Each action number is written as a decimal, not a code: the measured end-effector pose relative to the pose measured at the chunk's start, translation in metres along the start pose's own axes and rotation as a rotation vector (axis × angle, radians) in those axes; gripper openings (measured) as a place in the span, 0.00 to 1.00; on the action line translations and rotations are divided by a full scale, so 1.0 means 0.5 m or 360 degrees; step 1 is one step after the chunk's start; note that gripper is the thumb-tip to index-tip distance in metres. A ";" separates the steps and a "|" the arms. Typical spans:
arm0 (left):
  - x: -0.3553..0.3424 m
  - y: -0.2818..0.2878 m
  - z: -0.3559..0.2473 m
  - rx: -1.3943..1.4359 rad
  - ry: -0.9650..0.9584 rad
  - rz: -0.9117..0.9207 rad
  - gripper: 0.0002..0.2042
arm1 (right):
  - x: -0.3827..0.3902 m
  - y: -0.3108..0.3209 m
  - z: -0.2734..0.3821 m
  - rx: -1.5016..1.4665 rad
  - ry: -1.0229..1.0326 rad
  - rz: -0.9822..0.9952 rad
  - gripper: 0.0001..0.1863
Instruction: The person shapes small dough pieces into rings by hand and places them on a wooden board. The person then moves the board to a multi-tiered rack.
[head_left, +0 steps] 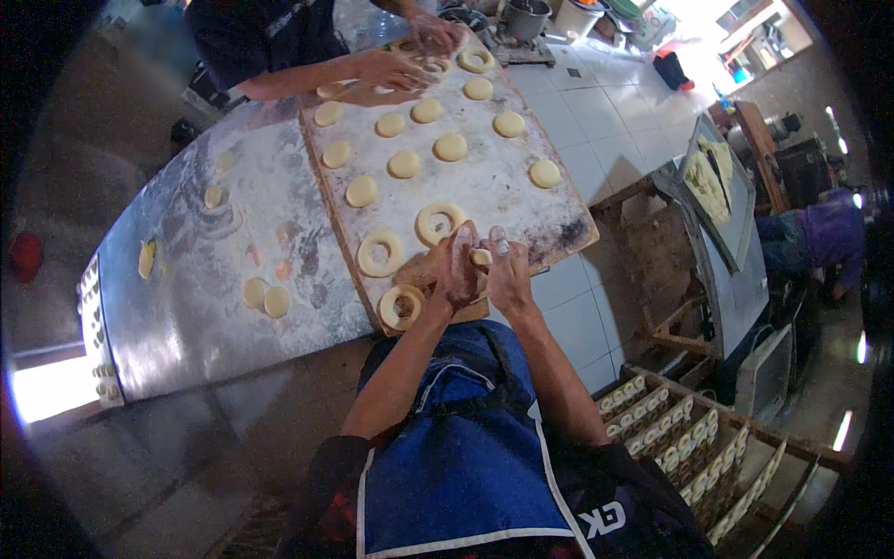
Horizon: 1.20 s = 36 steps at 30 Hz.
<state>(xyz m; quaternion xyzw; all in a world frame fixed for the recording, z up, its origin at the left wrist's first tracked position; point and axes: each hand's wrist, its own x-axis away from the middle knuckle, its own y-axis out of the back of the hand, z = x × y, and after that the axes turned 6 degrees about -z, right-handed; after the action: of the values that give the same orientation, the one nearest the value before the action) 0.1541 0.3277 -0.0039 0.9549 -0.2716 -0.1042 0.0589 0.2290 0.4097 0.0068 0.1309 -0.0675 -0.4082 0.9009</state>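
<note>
Hands: left hand (454, 270) and right hand (508, 278) met over the board's (503, 200) near edge, forearms extended forward, fingers bent. Together they grasped a small pale dough piece (480, 257), its shape partly hidden. Dough rings (366, 254) lay just left and beyond. White lettering (603, 520) marked dark clothing (643, 489) right of the blue apron (466, 484).

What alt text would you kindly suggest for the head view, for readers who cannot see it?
A person's left hand and right hand hold a dough piece at a floured board's near edge, among dough rings and dough discs. A co-worker's hands reach over its far end; a rack stands at lower right.
</note>
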 end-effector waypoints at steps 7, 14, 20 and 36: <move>-0.018 -0.060 -0.010 -0.0320 -0.0732 0.0074 0.17 | 0.039 0.095 0.056 -0.0664 -0.0361 -0.0322 0.20; -0.085 -0.121 -0.044 -0.0912 0.0103 0.0430 0.14 | 0.009 0.166 0.006 0.0537 -0.0294 -0.0330 0.30; -0.101 -0.073 -0.038 -0.0945 -0.0091 0.0693 0.14 | 0.038 0.198 -0.031 0.0670 -0.0082 -0.0426 0.26; -0.034 0.389 -0.022 -0.1026 0.0034 -0.0247 0.07 | -0.343 0.200 -0.104 0.1554 0.0264 0.0255 0.22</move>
<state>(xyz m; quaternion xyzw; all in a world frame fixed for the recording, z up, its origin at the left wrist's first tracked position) 0.0442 0.1729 0.0424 0.9060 -0.1505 -0.1791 0.3529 0.2001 0.6115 -0.0165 0.5636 -0.1887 -0.2469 0.7654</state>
